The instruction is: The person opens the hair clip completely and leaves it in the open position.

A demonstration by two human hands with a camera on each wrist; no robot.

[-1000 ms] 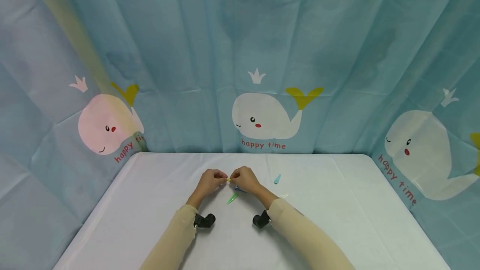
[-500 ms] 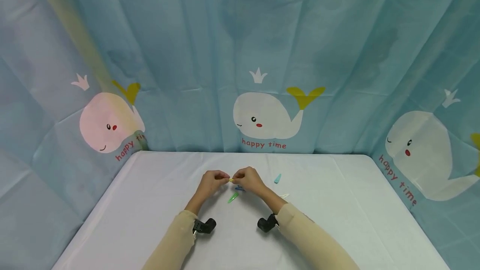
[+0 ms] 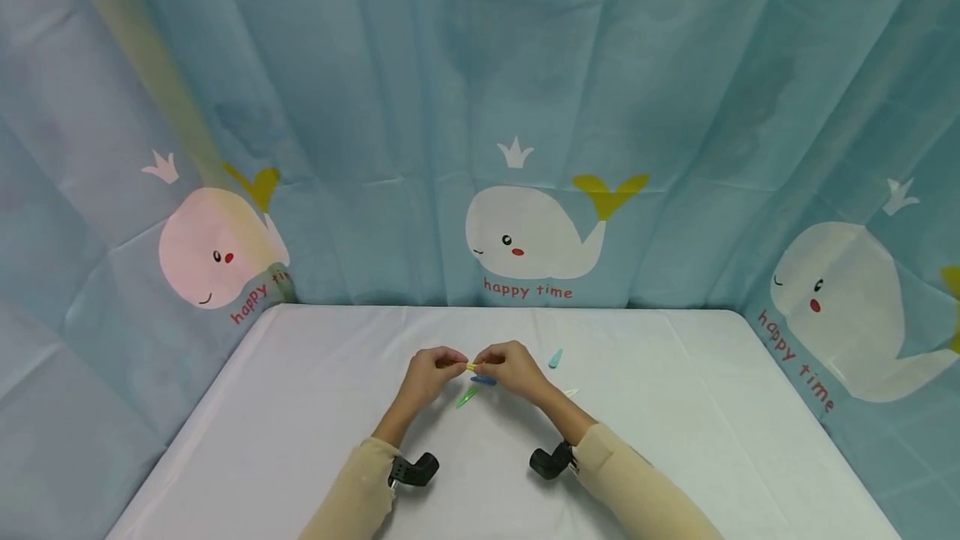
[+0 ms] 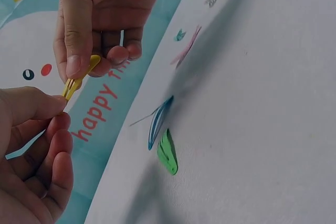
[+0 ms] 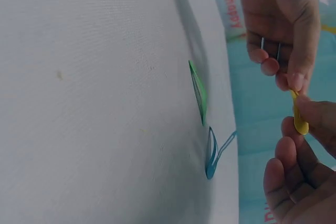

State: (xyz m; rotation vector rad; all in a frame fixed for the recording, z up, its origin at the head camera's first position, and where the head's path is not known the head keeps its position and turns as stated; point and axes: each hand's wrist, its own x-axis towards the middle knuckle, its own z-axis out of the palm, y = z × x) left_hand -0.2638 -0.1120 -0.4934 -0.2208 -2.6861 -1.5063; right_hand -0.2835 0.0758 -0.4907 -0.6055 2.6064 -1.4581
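Near edge of surface: I see both sleeves pulled back toward me since a second ago, wrists lower in head view. Mid-surface: left hand and right hand drifted slightly nearer, yellow clip pinched between them, fingers of each clenched on one end, above surface. Grip unchanged, so I judge work on clip ongoing. Beneath: green clip, blue clip, unmoved. Farther: teal clip, whale curtain.

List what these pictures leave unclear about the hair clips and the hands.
- Yellow hair clip: both hands' fingertips cover its ends in both wrist views; open or snapped shut, unclear.
- Pale clip, head view: too small, right hand beside it.
- Left hand, left wrist view: cut off by the frame edge.
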